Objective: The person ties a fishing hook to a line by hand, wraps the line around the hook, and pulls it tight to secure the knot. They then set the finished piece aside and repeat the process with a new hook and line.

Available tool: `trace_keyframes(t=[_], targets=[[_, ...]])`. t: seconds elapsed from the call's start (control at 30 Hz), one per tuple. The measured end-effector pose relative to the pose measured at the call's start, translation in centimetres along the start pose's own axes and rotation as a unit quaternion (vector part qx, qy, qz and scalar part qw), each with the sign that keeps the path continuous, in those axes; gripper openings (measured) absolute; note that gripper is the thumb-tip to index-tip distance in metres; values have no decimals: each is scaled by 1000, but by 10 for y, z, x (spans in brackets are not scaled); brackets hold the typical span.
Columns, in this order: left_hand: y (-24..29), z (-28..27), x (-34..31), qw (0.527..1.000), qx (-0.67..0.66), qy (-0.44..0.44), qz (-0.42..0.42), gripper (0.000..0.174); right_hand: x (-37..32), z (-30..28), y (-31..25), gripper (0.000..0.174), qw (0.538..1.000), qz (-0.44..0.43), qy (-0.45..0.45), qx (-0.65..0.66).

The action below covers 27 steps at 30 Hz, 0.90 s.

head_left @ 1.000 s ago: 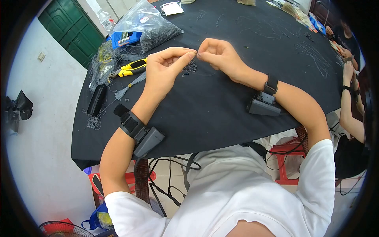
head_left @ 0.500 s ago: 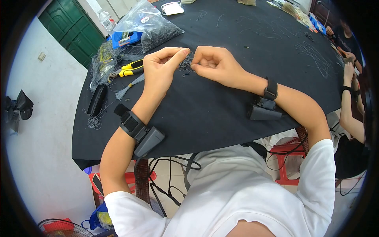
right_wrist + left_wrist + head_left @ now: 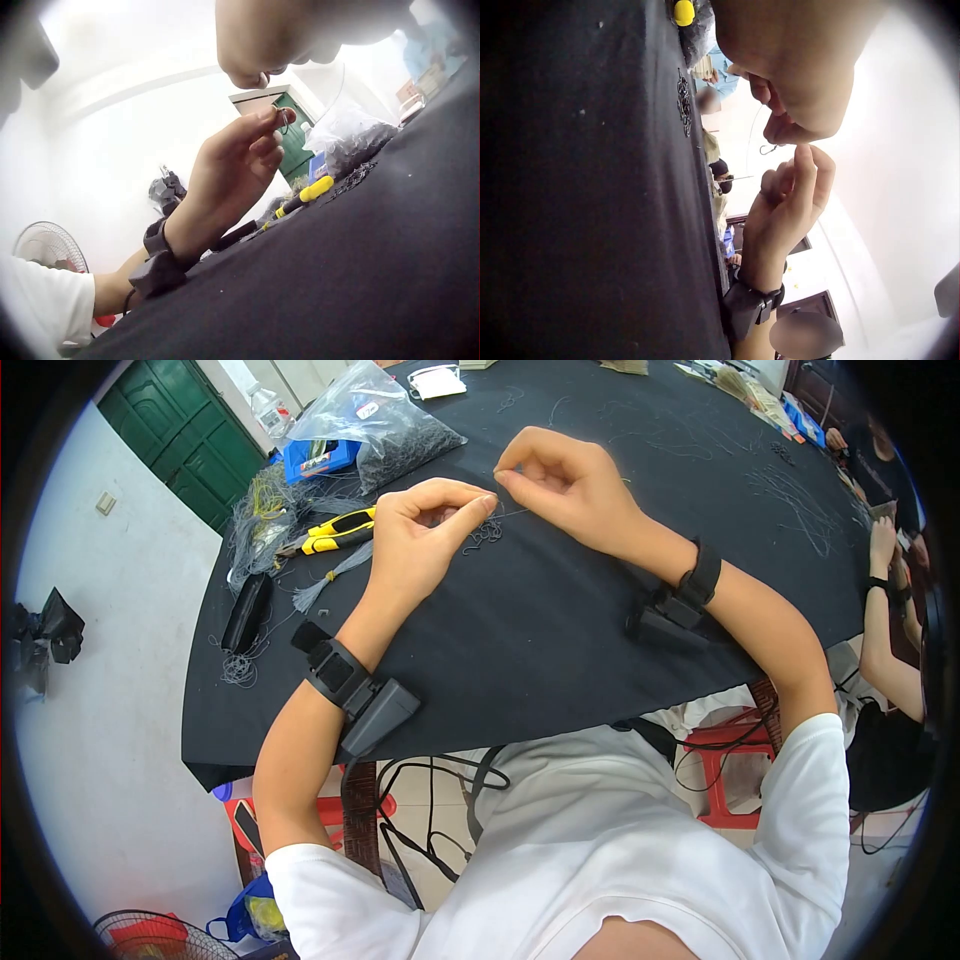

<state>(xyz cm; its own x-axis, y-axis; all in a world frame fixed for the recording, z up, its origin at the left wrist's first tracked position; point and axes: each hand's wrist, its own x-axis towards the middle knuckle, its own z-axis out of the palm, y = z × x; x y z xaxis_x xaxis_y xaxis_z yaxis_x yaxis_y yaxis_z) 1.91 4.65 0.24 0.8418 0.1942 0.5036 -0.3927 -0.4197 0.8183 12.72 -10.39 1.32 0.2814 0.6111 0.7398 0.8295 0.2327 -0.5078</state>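
Just above the heap of loose hooks (image 3: 485, 532) on the black desk (image 3: 520, 630), the left hand (image 3: 420, 540) pinches one small fish hook (image 3: 284, 120). The hook is dark, thin wire with a curved bend that hangs below the fingertips, and the grip is closed on it between thumb and forefinger. The right hand (image 3: 565, 480) is raised beyond the heap, a little higher than the left. Its grip is also pressed together, thumb against forefinger, on a thin line (image 3: 512, 513) that is pale and barely visible. The two hands are near each other but not touching.

By count: one hook held, one heap of hooks, and one clear plastic bag (image 3: 385, 420) of dark hooks lying farther back from the heap. One yellow-handled cutter (image 3: 335, 532) lies to the heap's left. A bundle of grey line (image 3: 262, 520) lies beyond the cutter at the desk edge.
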Motion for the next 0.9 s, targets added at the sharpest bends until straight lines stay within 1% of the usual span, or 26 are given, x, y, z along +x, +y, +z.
trace_keyframes(t=[0.1, 0.2, 0.3, 0.4, 0.47, 0.6, 0.63, 0.73, 0.87, 0.9], targets=[[2, 1, 0, 1000, -5, -13, 19, 8, 1, -2, 4, 7, 1000, 26, -1, 5], [2, 2, 0, 999, -27, -16, 40, 9, 1, -1, 11, 9, 997, 65, -7, 38], [2, 1, 0, 997, -60, -17, 41, 10, -1, 3, 22, 8, 988, 115, -15, 101], [3, 1, 0, 996, -81, -7, 34, 11, -6, 6, 20, 7, 969, 176, -29, 173], [1, 1, 0, 995, -95, 1, 29, 11, -9, 11, 19, 7, 963, 175, -42, 201], [2, 1, 0, 991, -130, 29, -26, 12, -13, 17, 17, 10, 955, 164, -71, 238], [1, 2, -1, 991, -128, 35, -33, 13, -14, 16, 11, 11, 958, 161, -80, 221], [1, 3, -2, 987, -143, 51, -50, 14, -16, 14, 5, 11, 978, 110, -103, 142], [1, 5, -3, 986, -146, 61, -44, 15, -13, 13, -7, 10, 993, 30, -99, 64], [1, 4, -3, 987, -141, 67, -44, 13, -12, 11, -10, 9, 994, 25, -88, 57]])
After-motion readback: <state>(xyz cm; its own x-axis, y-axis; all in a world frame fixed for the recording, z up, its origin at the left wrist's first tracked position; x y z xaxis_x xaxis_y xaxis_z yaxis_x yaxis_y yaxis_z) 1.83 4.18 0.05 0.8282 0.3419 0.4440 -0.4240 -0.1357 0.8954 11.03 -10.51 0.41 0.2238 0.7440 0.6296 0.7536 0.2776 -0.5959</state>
